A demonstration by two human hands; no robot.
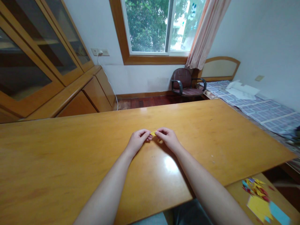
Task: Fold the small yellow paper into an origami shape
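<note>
A small yellow piece of paper [153, 133] sits between my two hands, just above the wooden table [70, 150]. My left hand [137, 141] pinches its left end with fingers curled closed. My right hand [167, 139] pinches its right end, fingers also closed. Most of the paper is hidden by my fingertips. Both forearms stretch out over the middle of the table.
A lower wooden surface at the bottom right carries yellow and blue paper sheets [264, 207] and small coloured folded pieces [255, 186]. Beyond the table stand a dark red chair [185, 82], a bed [257, 106] at right, and wooden cabinets [47, 72] at left.
</note>
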